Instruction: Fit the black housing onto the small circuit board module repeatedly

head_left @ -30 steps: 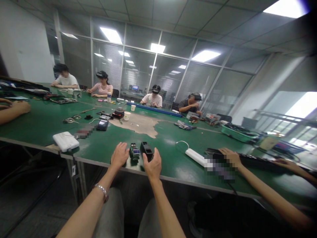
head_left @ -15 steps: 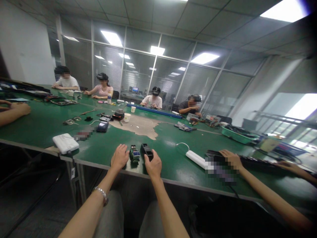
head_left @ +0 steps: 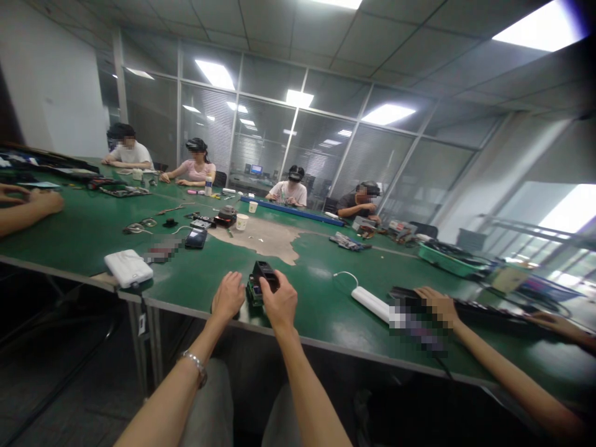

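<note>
My right hand [head_left: 279, 302] is closed round a small black box-shaped part [head_left: 264, 274] and holds it tilted just above the green table [head_left: 186, 273], close to the near edge. My left hand [head_left: 228, 296] rests on the table beside it, fingers loosely spread, touching a small green circuit-board module [head_left: 254, 292] that lies between the two hands. A metal bracelet [head_left: 194, 361] sits on my left wrist.
A white box [head_left: 128, 267] lies at the table's near-left edge. A white power strip [head_left: 371, 303] lies to the right, by a neighbour's hand [head_left: 433, 302] on a black device. A paper cup [head_left: 241, 221] and black gadgets stand further back. Several people sit round the far side.
My right hand has closed on the black part, lifted it off the table and moved it left over the green module. My left hand stayed put.
</note>
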A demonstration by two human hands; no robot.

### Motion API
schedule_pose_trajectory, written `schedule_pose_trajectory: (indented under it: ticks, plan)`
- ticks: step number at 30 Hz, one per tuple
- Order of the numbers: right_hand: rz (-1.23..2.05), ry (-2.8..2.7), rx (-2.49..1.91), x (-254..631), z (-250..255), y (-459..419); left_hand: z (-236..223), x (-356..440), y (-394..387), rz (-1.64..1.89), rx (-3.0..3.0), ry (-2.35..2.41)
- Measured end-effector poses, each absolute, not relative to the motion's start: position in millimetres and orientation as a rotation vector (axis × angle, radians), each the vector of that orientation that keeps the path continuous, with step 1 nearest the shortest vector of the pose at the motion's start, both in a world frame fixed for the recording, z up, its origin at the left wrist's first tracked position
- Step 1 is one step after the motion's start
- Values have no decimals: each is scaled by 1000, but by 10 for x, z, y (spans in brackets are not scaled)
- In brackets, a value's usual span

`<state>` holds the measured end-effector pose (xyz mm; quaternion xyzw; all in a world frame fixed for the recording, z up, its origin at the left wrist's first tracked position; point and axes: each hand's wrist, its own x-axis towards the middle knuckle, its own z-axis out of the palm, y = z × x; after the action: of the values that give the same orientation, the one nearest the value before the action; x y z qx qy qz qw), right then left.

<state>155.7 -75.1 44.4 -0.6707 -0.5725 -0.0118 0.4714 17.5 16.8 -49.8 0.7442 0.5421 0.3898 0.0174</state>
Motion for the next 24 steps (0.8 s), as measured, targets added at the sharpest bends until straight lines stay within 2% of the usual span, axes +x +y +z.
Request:
schedule_pose_trajectory:
  ticks: [24]
  plan:
    - [-70,-1568,-1888,1374,200,-834,-438,172,128,1178,2334,1672]
